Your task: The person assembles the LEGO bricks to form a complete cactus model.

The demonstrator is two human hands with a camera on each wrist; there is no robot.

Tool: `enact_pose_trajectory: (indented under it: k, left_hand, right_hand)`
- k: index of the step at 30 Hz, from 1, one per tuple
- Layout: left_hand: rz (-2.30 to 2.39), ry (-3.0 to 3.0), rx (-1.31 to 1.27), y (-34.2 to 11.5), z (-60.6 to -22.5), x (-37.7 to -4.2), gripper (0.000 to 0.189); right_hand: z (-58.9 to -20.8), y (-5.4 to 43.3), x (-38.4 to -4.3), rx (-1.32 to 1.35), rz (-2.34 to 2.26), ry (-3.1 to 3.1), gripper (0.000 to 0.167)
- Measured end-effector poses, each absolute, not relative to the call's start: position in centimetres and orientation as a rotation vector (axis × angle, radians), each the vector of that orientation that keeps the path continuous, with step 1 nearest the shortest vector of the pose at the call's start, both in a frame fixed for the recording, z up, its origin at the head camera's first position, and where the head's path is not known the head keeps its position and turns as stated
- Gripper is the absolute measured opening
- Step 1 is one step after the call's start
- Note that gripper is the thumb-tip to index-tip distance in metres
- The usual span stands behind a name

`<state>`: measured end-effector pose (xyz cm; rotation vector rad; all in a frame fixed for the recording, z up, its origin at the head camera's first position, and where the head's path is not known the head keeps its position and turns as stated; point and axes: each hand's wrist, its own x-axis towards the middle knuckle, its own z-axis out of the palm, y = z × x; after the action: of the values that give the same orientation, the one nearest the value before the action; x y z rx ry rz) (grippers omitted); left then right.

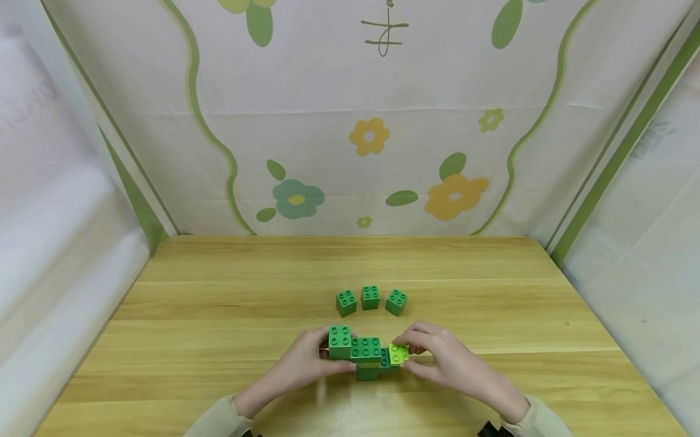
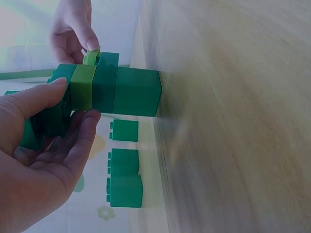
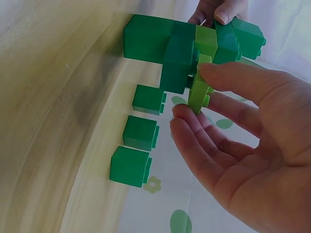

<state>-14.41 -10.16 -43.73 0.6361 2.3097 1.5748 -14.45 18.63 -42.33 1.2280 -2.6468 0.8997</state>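
Several green toy building bricks are joined into a stepped brick structure (image 1: pixel 365 350), standing upright on the table. On its left side, my left hand (image 1: pixel 303 365) grips the upper bricks (image 2: pixel 59 109) between thumb and fingers. My right hand (image 1: pixel 449 362) pinches a thin lime-green brick (image 3: pixel 200 92) by its edges at the structure's right side, over a dark green brick (image 3: pixel 176 58). Whether the lime brick is pressed fully onto those studs I cannot tell. Another lime-green brick (image 2: pixel 83 87) sits within the stack, above the dark green one.
Behind the structure, three loose green square bricks stand in a row: a left one (image 1: pixel 346 303), a middle one (image 1: pixel 370 298) and a right one (image 1: pixel 396 302). The wooden table (image 1: pixel 211 298) ends at a floral white cloth backdrop (image 1: pixel 319 81), with cloth walls at both sides.
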Motion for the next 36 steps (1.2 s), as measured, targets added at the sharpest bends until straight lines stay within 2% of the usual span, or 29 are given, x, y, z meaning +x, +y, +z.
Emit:
enact_pose_trajectory:
  k: [36]
  left_hand:
    - [1.583, 2.328, 0.673, -10.20, -44.11, -14.53, 0.046]
  right_hand:
    - [-42.32, 18.43, -14.98, 1.234, 0.997, -2.681, 0.028]
